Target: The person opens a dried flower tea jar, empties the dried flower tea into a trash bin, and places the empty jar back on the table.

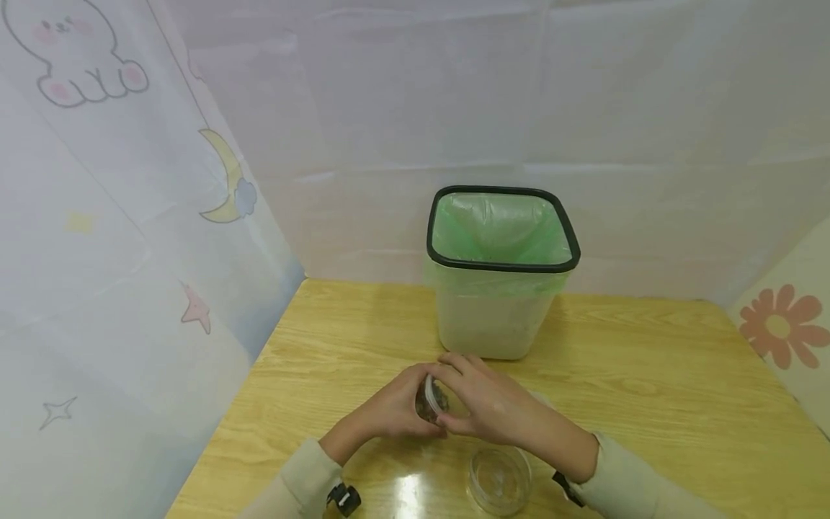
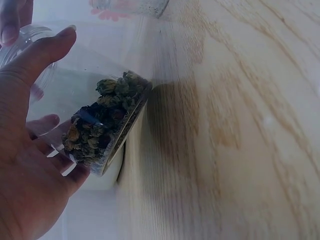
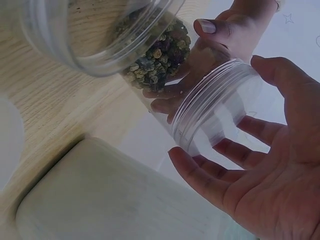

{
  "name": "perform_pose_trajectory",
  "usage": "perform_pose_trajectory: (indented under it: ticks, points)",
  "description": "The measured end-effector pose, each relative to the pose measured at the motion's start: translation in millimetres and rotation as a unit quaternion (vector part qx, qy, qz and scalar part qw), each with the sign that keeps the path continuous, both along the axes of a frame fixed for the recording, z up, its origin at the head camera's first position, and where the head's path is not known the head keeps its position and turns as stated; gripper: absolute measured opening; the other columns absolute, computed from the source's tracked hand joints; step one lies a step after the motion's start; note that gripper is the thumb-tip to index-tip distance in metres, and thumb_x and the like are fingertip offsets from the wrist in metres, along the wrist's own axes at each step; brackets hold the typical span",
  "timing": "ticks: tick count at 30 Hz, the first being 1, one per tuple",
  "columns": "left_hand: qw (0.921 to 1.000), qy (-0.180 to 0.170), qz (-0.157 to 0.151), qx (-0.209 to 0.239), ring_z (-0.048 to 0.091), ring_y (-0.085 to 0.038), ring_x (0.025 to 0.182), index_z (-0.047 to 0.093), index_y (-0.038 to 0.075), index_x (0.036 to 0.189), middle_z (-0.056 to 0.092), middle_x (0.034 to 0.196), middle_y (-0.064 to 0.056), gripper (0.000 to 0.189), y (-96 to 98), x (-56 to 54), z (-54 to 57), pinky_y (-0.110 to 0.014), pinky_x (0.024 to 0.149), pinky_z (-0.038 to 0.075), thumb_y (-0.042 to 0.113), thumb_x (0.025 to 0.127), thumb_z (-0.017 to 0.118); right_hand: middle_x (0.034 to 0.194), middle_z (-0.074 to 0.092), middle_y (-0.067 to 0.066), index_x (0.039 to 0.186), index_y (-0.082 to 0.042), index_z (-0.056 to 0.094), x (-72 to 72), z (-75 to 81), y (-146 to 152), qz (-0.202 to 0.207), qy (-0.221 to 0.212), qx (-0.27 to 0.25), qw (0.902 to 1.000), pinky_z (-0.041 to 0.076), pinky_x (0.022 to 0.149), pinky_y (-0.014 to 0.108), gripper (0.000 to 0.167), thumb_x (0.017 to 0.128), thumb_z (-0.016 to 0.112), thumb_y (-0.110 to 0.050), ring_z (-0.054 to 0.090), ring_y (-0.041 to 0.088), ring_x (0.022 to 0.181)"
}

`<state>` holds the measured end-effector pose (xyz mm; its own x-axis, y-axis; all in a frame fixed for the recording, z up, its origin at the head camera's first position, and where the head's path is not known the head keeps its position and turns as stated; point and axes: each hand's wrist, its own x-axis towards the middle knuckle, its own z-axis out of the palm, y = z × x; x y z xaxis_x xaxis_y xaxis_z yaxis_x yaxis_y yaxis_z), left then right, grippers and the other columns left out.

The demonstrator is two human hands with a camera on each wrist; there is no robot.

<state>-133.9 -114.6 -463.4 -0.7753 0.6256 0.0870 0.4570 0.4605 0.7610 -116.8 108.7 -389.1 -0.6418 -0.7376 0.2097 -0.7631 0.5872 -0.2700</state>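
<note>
My left hand (image 1: 402, 404) grips a clear plastic jar (image 1: 424, 409) around its side, thumb on one side and fingers on the other. Dried flower buds (image 2: 107, 115) lie heaped toward the jar's base in the left wrist view. The jar is tilted, its base close over the wooden table. At its top is a clear ribbed lid (image 3: 215, 110), which my right hand (image 1: 489, 404) holds between thumb and curled fingers. Below my right forearm, a second clear jar (image 1: 499, 481) stands on the table; its rim (image 3: 95, 67) looms in the right wrist view's foreground.
A pale bin (image 1: 496, 317) with a black rim and green liner bag stands just beyond my hands. Partly hidden behind my right wrist is a small whitish object (image 1: 541, 398). Printed cloth hangs around the wooden table (image 1: 648, 375) at the back and sides.
</note>
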Motion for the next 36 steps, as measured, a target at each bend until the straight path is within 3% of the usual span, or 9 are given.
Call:
perform_pose_trajectory:
  ticks: [5,10,14,18,24,28,30,36]
  points:
    - [0.9999,0.012,-0.008,-0.002,0.049,-0.017,0.130,0.042,0.026,0.150,0.047,0.148,0.002,0.090,1.7,-1.8,2.2,-0.036,0.108,0.046,0.038,0.075,0.091,0.143,0.052,0.014,0.143,-0.012,0.054,-1.4,1.1,3,0.029,0.010,-0.015,0.9994,0.058,0.086,0.044,0.068,0.085,0.083,-0.032,0.057,0.033,0.120]
    - [0.9998,0.015,-0.013,-0.007,0.051,-0.016,0.125,0.042,0.032,0.148,0.048,0.144,0.002,0.089,1.0,-2.3,3.4,-0.034,0.102,0.049,0.037,0.075,0.092,0.142,0.053,0.010,0.141,-0.014,0.057,-2.9,2.3,4,0.063,0.021,-0.028,0.9974,0.056,0.092,0.043,0.067,0.082,0.086,-0.027,0.055,0.029,0.125]
    - [0.9998,0.010,-0.013,-0.006,0.053,-0.013,0.119,0.033,0.030,0.155,0.050,0.139,0.003,0.099,-0.3,-2.1,2.7,-0.029,0.096,0.051,0.035,0.075,0.092,0.141,0.053,0.006,0.140,-0.016,0.059,-3.9,2.8,5,0.091,0.027,-0.020,0.9953,0.056,0.093,0.039,0.065,0.082,0.086,-0.024,0.052,0.026,0.129]
    - [0.9998,0.006,-0.012,-0.017,0.050,-0.015,0.126,0.031,0.026,0.157,0.047,0.144,0.001,0.101,-1.4,0.0,2.0,-0.034,0.102,0.049,0.038,0.076,0.091,0.142,0.052,0.003,0.137,-0.016,0.060,-4.4,2.9,6,0.119,0.032,-0.007,0.9924,0.054,0.096,0.038,0.060,0.083,0.086,-0.022,0.049,0.025,0.132]
    - [0.9986,0.014,-0.049,0.013,0.050,-0.012,0.126,0.041,0.031,0.150,0.048,0.145,0.009,0.090,0.4,-1.8,-0.7,-0.033,0.102,0.049,0.032,0.076,0.092,0.143,0.052,0.002,0.132,-0.019,0.060,-5.2,3.0,10,0.162,0.032,-0.001,0.9863,0.051,0.102,0.042,0.058,0.080,0.087,-0.014,0.046,0.025,0.136]
    - [0.9981,0.018,-0.056,0.016,0.052,-0.011,0.118,0.043,0.036,0.148,0.051,0.138,0.011,0.086,-1.2,-1.0,0.9,-0.029,0.095,0.050,0.033,0.076,0.091,0.149,0.048,0.000,0.134,-0.020,0.060,-4.1,4.7,12,0.166,0.016,0.013,0.9860,0.048,0.107,0.046,0.063,0.078,0.087,-0.008,0.039,0.030,0.144]
    - [0.9983,0.021,-0.053,0.008,0.050,-0.012,0.121,0.042,0.036,0.149,0.049,0.141,0.010,0.087,-2.2,-0.2,1.1,-0.031,0.097,0.050,0.036,0.077,0.090,0.152,0.046,-0.001,0.138,-0.021,0.059,-3.8,4.9,13,0.164,0.007,0.017,0.9863,0.045,0.109,0.049,0.067,0.079,0.087,-0.009,0.035,0.032,0.147]
    - [0.9992,0.009,-0.036,0.015,0.051,-0.016,0.126,0.036,0.028,0.153,0.047,0.146,0.001,0.093,-3.9,1.6,1.5,-0.033,0.102,0.049,0.035,0.078,0.090,0.154,0.043,0.007,0.151,-0.020,0.047,-2.6,4.5,11,0.114,0.004,-0.007,0.9934,0.047,0.107,0.050,0.075,0.086,0.083,-0.032,0.039,0.034,0.144]
